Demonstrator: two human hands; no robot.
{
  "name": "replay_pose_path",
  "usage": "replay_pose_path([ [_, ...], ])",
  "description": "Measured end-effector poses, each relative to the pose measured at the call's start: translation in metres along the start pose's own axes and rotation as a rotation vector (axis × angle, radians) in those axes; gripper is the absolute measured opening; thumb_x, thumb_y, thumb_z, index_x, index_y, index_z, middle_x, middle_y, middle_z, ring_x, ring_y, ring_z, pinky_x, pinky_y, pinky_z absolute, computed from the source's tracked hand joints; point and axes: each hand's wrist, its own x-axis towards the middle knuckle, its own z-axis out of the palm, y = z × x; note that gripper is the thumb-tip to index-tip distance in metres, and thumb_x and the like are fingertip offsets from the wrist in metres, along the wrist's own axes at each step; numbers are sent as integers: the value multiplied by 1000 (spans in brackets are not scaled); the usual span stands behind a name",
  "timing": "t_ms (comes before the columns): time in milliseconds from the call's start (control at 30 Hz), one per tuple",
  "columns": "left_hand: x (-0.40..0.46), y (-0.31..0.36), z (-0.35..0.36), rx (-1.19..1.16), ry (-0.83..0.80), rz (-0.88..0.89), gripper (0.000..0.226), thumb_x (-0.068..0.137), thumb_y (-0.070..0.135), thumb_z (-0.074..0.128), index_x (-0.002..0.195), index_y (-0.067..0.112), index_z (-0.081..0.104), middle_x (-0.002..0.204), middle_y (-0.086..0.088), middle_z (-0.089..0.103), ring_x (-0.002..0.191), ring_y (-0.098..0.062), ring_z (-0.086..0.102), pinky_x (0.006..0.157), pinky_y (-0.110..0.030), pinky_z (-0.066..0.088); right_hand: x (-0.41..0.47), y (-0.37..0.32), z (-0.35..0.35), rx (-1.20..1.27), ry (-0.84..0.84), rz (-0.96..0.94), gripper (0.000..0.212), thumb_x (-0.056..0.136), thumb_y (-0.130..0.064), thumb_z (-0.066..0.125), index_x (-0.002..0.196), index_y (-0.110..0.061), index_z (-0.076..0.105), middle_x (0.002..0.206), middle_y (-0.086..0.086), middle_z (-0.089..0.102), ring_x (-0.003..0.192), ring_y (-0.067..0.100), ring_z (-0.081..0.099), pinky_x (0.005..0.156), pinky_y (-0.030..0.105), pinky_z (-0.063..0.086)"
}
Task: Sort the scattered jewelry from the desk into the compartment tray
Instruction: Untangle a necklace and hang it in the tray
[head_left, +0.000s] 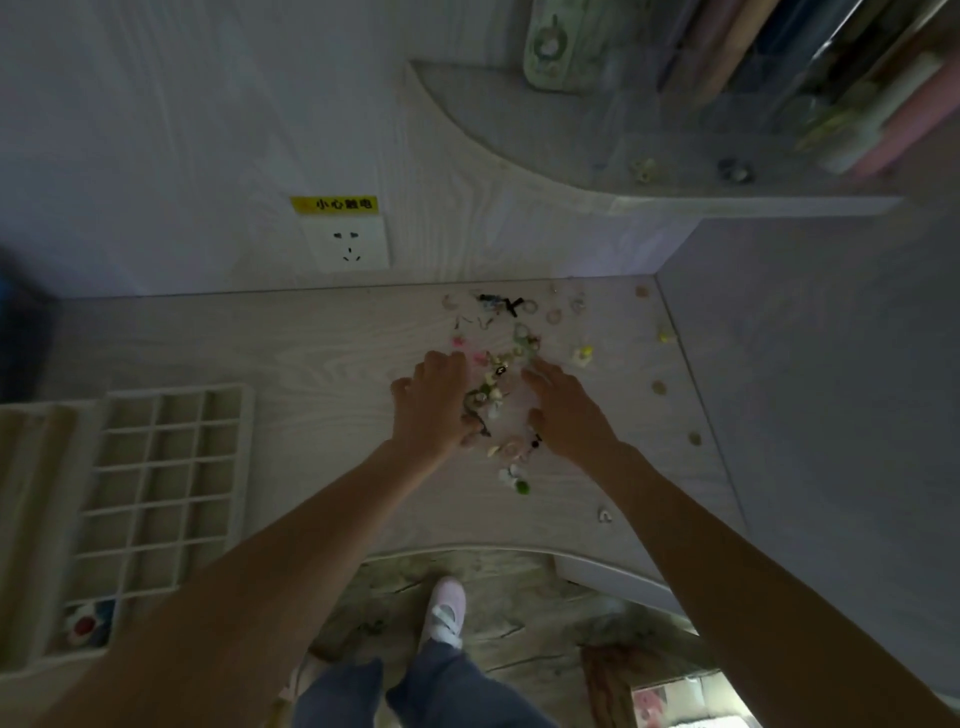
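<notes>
Both hands are down in the pile: our left hand (435, 402) lies on the left edge of the jewelry (498, 384) with fingers curled in toward the pieces, and our right hand (563, 410) sits on the right edge with fingers stretched forward over them. We can't tell whether either hand actually has a piece pinched; the frame is dim and blurred there.

Progress looks close to zero. The main heap is on the desk (322, 343) between the hands, with loose rings and small charms strewn toward the back wall and out along the right side, a few well apart from the heap.

The compartment tray (156, 483) sits at the left of the desk, well apart from the pile. Nearly every cell we can see looks bare. One near corner cell holds a red, white and blue item (85, 626); too blurry to name.

Left to do, as we judge it: essentially the whole sort, stragglers by the right edge included.
</notes>
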Motion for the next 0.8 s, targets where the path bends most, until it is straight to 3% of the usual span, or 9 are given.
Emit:
replay_pose_path([
  [133, -3, 1, 5, 129, 68, 251, 21, 71, 26, 77, 87, 24, 65, 128, 1, 48, 122, -23, 44, 102, -45, 28, 0, -2, -1, -20, -1, 1, 56, 96, -12, 43, 148, -12, 22, 157, 3, 12, 140, 27, 21, 110, 35, 26],
  [200, -1, -3, 7, 181, 47, 342, 21, 60, 26, 84, 73, 27, 67, 129, -1, 53, 124, -24, 46, 101, -50, 31, 0, -5, -1, -35, 3, 19, 56, 95, -11, 44, 147, -13, 23, 157, 3, 13, 137, 29, 24, 108, 39, 31],
  [367, 8, -2, 11, 248, -18, 420, 21, 76, 23, 73, 96, 20, 68, 137, -1, 46, 131, -21, 37, 106, -43, 24, 0, -6, 0, -59, -3, 5, 55, 95, -8, 41, 147, -11, 23, 156, 5, 13, 136, 28, 25, 107, 40, 34],
  [500, 8, -2, -2, -314, -13, 153, 12, 91, 12, 56, 102, 9, 60, 107, -3, 60, 97, -15, 56, 82, -25, 46, 2, -1, -7, 39, -67, 18, 55, 96, -5, 39, 148, -13, 22, 157, 6, 12, 139, 27, 23, 110, 35, 27],
  [600, 1, -3, -31, -576, 65, 31, 7, 92, 9, 55, 97, 6, 59, 89, 2, 64, 80, -8, 61, 67, -4, 44, 2, -9, -19, 196, -52, 55, 52, 95, -3, 38, 145, -14, 30, 156, 10, 8, 139, 26, 24, 108, 30, 28],
  [700, -3, -3, -58, -723, 92, 3, 7, 90, 7, 57, 86, 11, 56, 85, -2, 67, 78, -9, 67, 64, -6, 47, 2, -26, -31, 291, -1, -3, 50, 95, -6, 45, 143, -16, 35, 156, 9, 2, 144, 23, 13, 111, 28, 23],
  [800, -6, -2, -79, -835, 71, -1, 15, 87, 2, 59, 79, 14, 57, 84, -8, 70, 78, -15, 69, 75, -22, 54, 0, -49, -48, 701, -101, -65, 49, 92, 0, 51, 139, -11, 41, 147, 11, 35, 135, 22, 36, 101, 23, 35],
])
